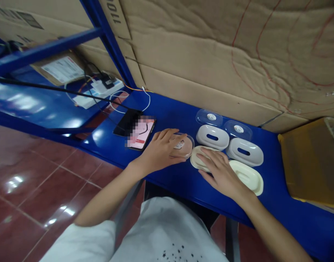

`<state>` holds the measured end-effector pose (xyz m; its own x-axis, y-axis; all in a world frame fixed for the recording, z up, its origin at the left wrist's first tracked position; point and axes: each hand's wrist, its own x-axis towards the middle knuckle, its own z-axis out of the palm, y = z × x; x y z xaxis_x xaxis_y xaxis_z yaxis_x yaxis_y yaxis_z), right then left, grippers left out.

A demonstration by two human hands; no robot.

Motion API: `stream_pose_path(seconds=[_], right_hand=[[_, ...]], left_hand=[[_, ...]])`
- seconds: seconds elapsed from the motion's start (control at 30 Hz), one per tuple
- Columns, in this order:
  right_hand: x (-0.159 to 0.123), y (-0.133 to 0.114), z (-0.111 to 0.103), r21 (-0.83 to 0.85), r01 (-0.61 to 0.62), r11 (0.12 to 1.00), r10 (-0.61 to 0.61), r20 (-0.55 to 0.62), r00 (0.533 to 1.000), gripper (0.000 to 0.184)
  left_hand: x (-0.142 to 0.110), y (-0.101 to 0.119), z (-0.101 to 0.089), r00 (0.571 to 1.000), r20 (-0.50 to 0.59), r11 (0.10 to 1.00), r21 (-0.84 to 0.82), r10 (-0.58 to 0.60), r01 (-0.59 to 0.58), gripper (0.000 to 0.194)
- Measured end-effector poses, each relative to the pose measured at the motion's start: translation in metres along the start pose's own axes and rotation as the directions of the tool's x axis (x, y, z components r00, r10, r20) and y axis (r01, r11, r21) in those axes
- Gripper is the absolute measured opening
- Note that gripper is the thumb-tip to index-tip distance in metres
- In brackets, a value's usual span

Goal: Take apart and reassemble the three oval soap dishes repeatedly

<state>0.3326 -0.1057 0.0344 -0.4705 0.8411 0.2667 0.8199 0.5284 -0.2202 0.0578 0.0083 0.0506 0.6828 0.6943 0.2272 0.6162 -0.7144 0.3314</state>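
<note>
My left hand (163,149) is closed around a clear oval plastic lid (189,145) with a round sticker, thumb at its near edge and fingers over the far side. A pinkish colour shows through it; I cannot tell what lies beneath. My right hand (217,167) rests with fingers apart on a cream oval dish-like piece (195,160), partly covering it. Beside that hand lies a second cream oval piece (253,178) with a raised middle. Behind them sit two white oval pieces with slots, one on the left (203,133) and one on the right (254,151).
Two clear lids with stickers, left (202,116) and right (245,130), lie at the back of the blue table (172,109). A lit phone (145,133) and a black object (126,122) are at left. A taped carton (311,163) stands at right, cardboard (197,76) behind.
</note>
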Motion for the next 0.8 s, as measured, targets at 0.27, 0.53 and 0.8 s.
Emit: stream_pose_path(seconds=[0.27,0.53,0.8], right_hand=[[0.026,-0.004,0.011,-0.01,0.071,0.997,-0.07,0.032,0.997,0.062],[0.021,-0.007,0.02,0.015,0.037,0.999,-0.037,0.033,0.999,0.079],[0.018,-0.008,0.019,0.033,0.014,0.999,-0.015,0.036,0.999,0.085]], left_hand=[[-0.01,-0.01,0.01,0.997,-0.072,0.998,-0.067,0.003,-0.008,0.076],[-0.045,-0.032,0.013,0.974,-0.188,0.943,-0.326,-0.128,0.061,0.086],[-0.053,-0.024,0.022,0.97,-0.206,0.958,-0.278,-0.126,0.066,0.078]])
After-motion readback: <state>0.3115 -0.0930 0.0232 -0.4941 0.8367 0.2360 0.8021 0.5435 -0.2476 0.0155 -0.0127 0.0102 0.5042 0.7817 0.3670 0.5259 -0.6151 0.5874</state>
